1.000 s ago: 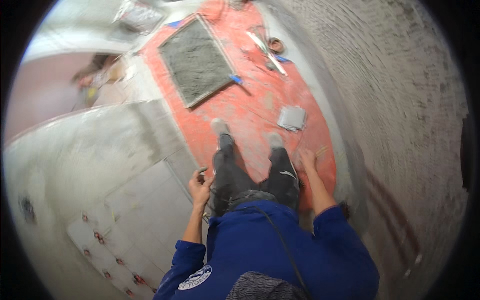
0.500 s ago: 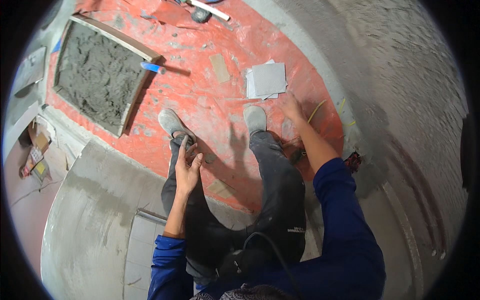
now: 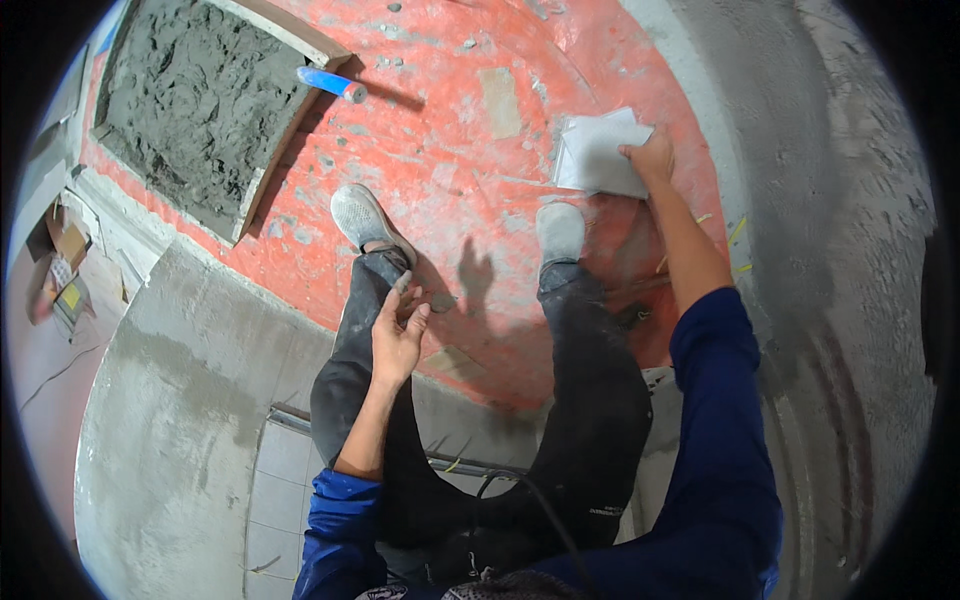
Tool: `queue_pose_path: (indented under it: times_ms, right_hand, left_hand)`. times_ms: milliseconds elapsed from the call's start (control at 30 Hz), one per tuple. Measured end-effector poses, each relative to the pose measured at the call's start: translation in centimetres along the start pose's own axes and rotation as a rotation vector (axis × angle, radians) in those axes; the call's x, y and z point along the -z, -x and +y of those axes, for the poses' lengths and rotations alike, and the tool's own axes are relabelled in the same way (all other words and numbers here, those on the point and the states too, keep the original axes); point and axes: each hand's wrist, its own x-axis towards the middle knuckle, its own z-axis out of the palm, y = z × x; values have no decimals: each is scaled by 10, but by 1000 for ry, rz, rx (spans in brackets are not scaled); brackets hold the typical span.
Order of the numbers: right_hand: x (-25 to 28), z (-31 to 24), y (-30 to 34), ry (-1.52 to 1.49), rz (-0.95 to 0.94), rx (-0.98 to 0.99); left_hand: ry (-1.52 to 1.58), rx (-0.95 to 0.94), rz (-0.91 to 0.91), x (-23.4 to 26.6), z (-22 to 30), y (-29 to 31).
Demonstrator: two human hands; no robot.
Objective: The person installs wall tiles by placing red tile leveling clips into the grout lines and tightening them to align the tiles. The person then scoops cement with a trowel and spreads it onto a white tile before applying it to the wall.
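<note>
My right hand (image 3: pixel 652 157) grips the right edge of a light grey square tile (image 3: pixel 603 150), its thumb on top and the other fingers mostly hidden at the edge. More pale tiles (image 3: pixel 566 150) show under and beside it, on the red sheet ahead of my right shoe. My left hand (image 3: pixel 398 335) hangs in the air near my left leg, fingers loosely apart and nothing in it.
A wood-framed tray (image 3: pixel 270 165) of wet grey mortar (image 3: pixel 185 105) stands at the far left, a blue handle (image 3: pixel 330 82) jutting over its edge. Red sheeting (image 3: pixel 440 150) covers the floor, with a tan scrap (image 3: pixel 500 102) on it. A grey rough wall (image 3: pixel 850 200) rises at the right.
My right hand has moved from beside the pale tiles onto the top tile and now grips its right edge. My left hand keeps its loose pose. The head view has shifted.
</note>
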Motion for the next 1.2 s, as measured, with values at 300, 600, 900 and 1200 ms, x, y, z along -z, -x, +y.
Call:
queue_pose_path:
  times_ms: [300,600,900,1200]
  right_hand:
    - [154,-125,214,-210,230,844]
    - [418,-242,403,-219,-144,1330]
    - [578,-340,390,-179,820,975]
    - [619,-395,563,-964,-680,1051]
  left_hand:
    - [676,367,-329,-3,137,8]
    - [735,-250,-484,72,344,183]
    - [497,-725,-268,120,426,382]
    - [131,-785,-93,223,484,526]
